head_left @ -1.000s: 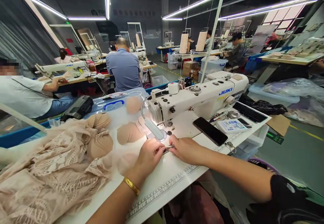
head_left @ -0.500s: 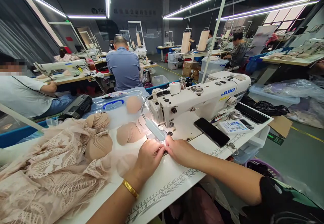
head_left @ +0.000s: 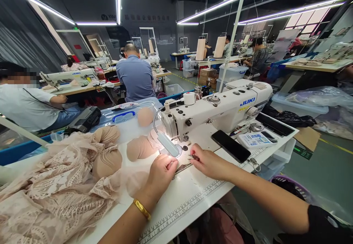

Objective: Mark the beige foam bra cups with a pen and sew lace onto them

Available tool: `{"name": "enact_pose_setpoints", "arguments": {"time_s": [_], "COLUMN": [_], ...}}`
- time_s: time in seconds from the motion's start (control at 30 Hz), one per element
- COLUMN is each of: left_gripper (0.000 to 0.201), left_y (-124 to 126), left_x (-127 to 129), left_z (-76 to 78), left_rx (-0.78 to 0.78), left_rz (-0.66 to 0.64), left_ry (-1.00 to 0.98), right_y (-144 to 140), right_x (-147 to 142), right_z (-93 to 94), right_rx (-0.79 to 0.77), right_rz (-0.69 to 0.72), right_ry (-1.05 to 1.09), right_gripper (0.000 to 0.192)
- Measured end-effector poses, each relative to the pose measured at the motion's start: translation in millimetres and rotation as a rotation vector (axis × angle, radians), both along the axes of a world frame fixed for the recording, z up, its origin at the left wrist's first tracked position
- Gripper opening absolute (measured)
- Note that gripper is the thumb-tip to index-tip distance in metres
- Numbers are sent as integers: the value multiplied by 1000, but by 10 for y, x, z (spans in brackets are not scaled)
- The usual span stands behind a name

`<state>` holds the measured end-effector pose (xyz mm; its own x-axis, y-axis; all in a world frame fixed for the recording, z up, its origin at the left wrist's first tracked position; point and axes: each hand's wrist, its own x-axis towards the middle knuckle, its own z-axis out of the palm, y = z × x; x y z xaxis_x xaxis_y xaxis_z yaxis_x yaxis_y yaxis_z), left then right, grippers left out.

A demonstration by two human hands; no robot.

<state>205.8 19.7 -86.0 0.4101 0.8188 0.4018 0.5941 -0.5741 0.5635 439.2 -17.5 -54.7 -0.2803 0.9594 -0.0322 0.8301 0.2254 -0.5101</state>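
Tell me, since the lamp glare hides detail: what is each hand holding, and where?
The right hand pinches a small dark tool by its rear end. The left hand rests on pale fabric; its grip cannot be told.

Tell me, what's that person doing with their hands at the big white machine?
A person sits at a white sewing machine. Their left hand rests on the table beside a pile of pink lace fabric. Their right hand pinches a small dark thing, too small to tell what, just in front of the needle, under a little lamp. A phone lies nearby. Other people sew at tables behind.
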Motion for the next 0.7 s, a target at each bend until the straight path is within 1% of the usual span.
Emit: {"name": "enact_pose_setpoints", "arguments": {"time_s": [0.07,0.17,0.23,0.33,0.5,0.6,0.7], "left_gripper": [29,30,29,30,33,30,34], "left_y": [-16,-38,-43,-41,-46,-64,-86], "left_x": [-10,-25,-30,-26,-7,13,39], "left_z": [-3,-15,-32,-57,-61,-55,-51], "left_rx": [41,106,149,206,239,213,181], "left_rz": [-10,-27,-43,-76,-101,-91,-75], "left_ry": [22,62,87,115,124,108,98], "right_y": [-50,-65,-46,-17,-25,-25,26], "right_x": [-149,-359,-458,-548,-571,-504,-389], "right_z": [33,46,36,14,-11,-37,-82], "right_rx": [9,46,54,60,73,70,73], "right_rz": [46,69,70,58,48,34,-30], "right_ry": [-32,-197,-286,-337,-368,-395,-435], "right_gripper": [15,16,16,16,21,17,18]}}
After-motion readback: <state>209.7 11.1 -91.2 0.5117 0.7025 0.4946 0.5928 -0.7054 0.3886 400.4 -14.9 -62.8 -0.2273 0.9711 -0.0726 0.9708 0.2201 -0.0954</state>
